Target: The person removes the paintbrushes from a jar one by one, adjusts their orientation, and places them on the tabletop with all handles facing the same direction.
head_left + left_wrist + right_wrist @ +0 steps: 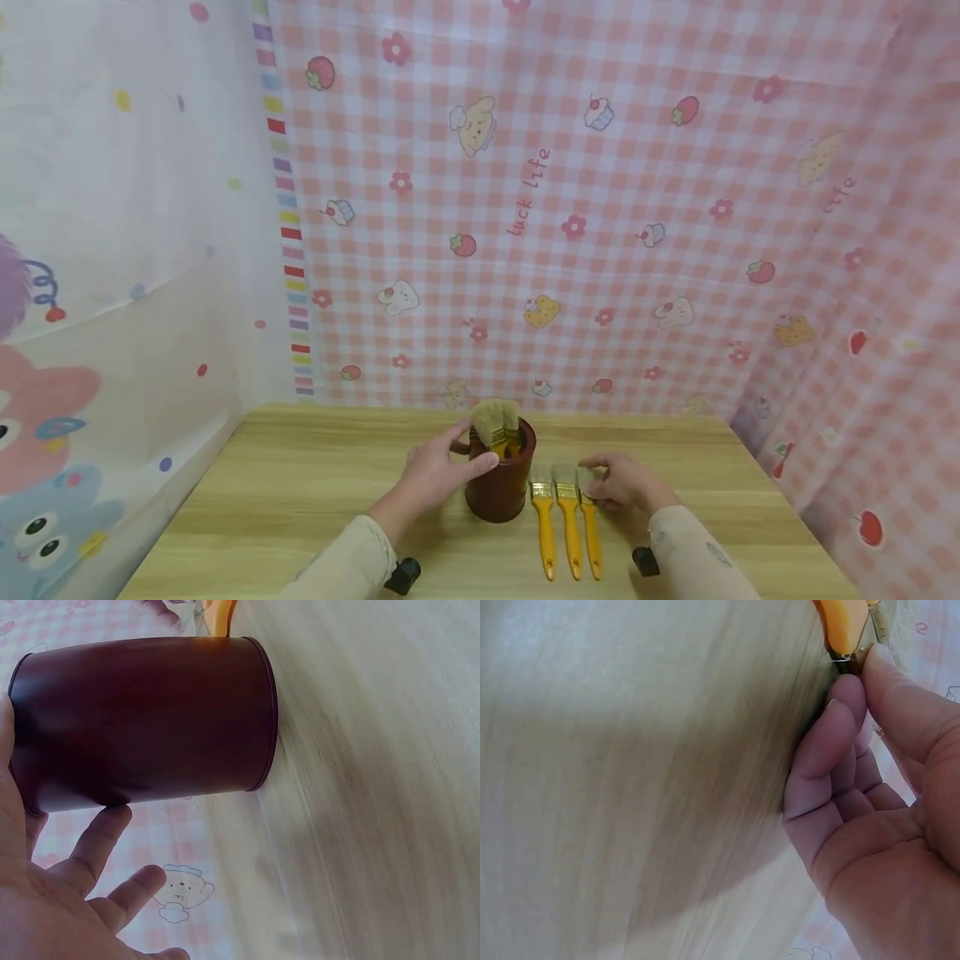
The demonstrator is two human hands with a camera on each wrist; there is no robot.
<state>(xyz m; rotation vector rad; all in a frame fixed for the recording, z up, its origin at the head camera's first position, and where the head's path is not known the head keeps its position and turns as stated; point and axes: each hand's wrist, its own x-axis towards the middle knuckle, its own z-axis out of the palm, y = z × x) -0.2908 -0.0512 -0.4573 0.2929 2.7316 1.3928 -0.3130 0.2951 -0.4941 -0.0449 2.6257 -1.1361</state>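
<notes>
A dark red-brown cylindrical pot (497, 493) stands upright on the table, with several bristle-up paintbrushes (495, 423) inside. My left hand (438, 471) holds it from the left, thumb at the rim; in the left wrist view the fingers reach along the pot's side (142, 724). To the right of the pot, three flat paintbrushes with yellow-orange handles lie side by side, bristles away from me. The rightmost paintbrush (592, 537) is pinched near its metal band by my right hand (626, 483). In the right wrist view, thumb and forefinger meet at that band, beside an orange handle (846, 626).
The left paintbrush (547, 533) and middle paintbrush (572, 533) lie close beside the pinched one. A pink checked cloth (525, 350) hangs behind the wood-grain table (300, 492). A white patterned cloth (172, 333) hangs on the left.
</notes>
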